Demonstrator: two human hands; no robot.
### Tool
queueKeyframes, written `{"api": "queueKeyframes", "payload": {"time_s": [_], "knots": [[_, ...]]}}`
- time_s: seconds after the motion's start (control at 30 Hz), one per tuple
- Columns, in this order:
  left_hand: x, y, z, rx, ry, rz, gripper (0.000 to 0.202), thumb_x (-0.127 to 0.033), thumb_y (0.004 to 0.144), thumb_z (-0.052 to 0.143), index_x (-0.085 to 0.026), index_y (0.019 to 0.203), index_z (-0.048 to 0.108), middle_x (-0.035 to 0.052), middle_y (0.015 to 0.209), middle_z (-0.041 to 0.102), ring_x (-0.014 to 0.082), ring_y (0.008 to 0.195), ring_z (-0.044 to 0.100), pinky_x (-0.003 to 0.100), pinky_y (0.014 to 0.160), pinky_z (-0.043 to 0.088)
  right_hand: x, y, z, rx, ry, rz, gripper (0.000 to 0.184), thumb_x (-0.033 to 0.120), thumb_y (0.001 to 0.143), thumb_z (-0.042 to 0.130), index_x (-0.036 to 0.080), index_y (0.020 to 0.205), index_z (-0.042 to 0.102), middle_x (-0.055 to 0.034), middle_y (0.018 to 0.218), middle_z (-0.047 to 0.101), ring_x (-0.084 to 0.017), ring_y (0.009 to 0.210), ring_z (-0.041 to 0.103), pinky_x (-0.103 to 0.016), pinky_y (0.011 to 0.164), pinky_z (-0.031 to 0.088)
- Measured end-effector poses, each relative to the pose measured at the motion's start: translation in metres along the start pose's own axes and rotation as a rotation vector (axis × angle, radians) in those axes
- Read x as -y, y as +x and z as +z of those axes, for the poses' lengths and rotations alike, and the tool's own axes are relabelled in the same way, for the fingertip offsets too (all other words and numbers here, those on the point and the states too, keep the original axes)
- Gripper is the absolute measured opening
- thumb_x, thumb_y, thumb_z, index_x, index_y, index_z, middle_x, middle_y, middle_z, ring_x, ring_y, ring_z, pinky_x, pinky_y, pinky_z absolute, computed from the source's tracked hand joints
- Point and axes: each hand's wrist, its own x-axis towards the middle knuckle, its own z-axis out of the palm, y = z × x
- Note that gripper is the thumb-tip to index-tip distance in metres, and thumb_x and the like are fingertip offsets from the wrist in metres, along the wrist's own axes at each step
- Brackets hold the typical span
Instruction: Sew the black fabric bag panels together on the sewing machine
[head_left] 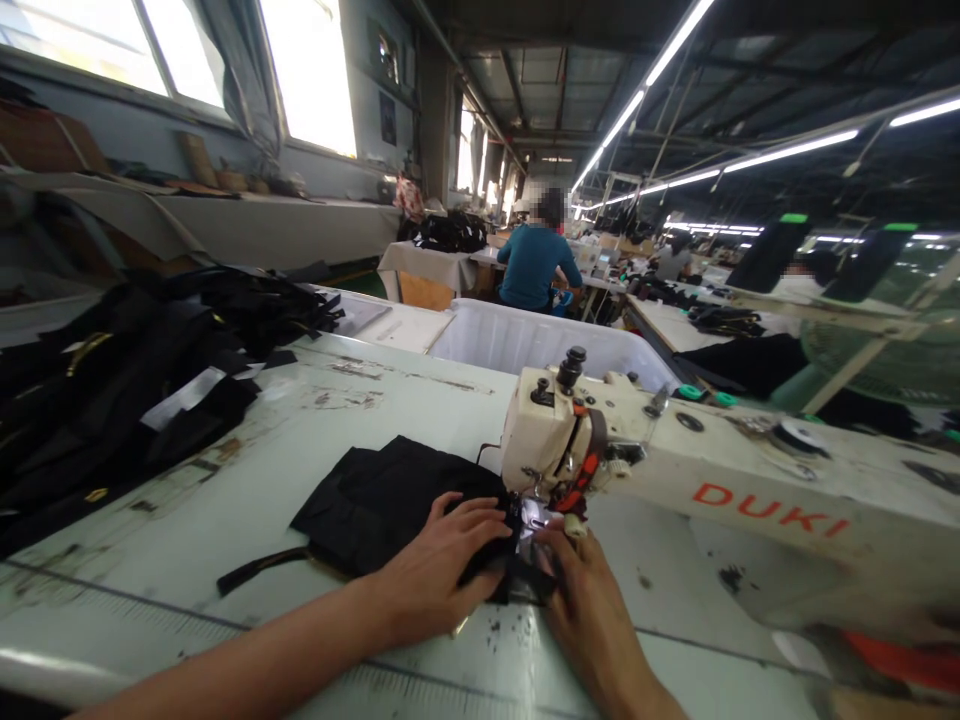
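Note:
A black fabric piece [390,490] lies on the pale green sewing table [420,400], its right edge at the lit needle area of a cream sewing machine [645,440] marked DUKI. A narrow black strip sticks out from its left side. My left hand [450,560] lies flat on the cloth with fingers spread, left of the needle area. On the other side, my right hand [585,600] has its fingers bent and closed on the fabric's right edge, close by the presser foot [534,515]. The fingertips there are partly hidden.
A heap of black garments [150,370] with white labels covers the table's left side. Behind the table stands a white plastic bin [517,335]. Farther back, a person in a teal top [536,265] sits facing away. Dark thread cones [772,255] stand at the right.

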Motion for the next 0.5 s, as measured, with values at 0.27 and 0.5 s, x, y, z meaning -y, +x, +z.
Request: {"api": "queueKeyframes", "payload": {"time_s": [0.27,0.5], "knots": [[0.022,-0.012,0.0,-0.381,-0.399,-0.324,0.037,-0.025,0.091,0.044,-0.018,0.127,0.04,0.0101,0.117,0.063,0.0208,0.093,0.068,0.035,0.084,0.055,0.022,-0.027,-0.01,-0.012,0.082,0.0,0.024,0.011,0.093,0.042,0.024,0.11,0.052,-0.0068,0.107,0.057,-0.023,0.101,0.056,-0.04,0.086,0.048],[0.002,-0.038,0.0,-0.204,-0.101,-0.128,0.08,-0.041,0.074,0.078,-0.024,0.138,0.033,0.0147,0.142,0.042,0.0312,0.129,0.046,0.049,0.107,0.039,0.036,-0.029,-0.009,0.044,0.118,0.049,0.024,0.006,0.09,0.046,0.021,0.106,0.055,-0.0083,0.109,0.057,-0.026,0.101,0.051,-0.045,0.088,0.043]]}}
